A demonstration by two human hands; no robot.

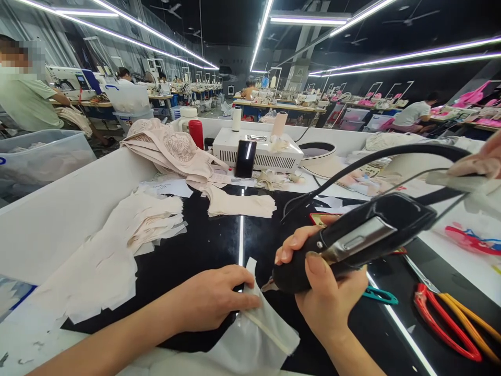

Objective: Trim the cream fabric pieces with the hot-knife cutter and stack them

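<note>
My left hand (219,297) is closed on a strip of thin, pale translucent fabric (266,329), thumb and fingers pinching it near its upper end. The fabric drapes over the black tabletop (203,250) toward the near edge. In my right hand (329,292) is a black corded handheld tool (352,245) with a silver lever, fingers wrapped round its body. It is tilted, its front end low beside the fabric and its thick cable rising to the right. The working tip is mostly hidden. Left of my hands lie stacked cream fabric pieces (156,219), with another stack (238,203) beyond.
Scissors (442,313) with red and orange handles and a teal tool (381,295) lie right. Behind stand a phone (245,158), a white vented box (258,149), a red bottle (195,134) and piled lace bras (168,146). A co-worker (27,99) sits far left.
</note>
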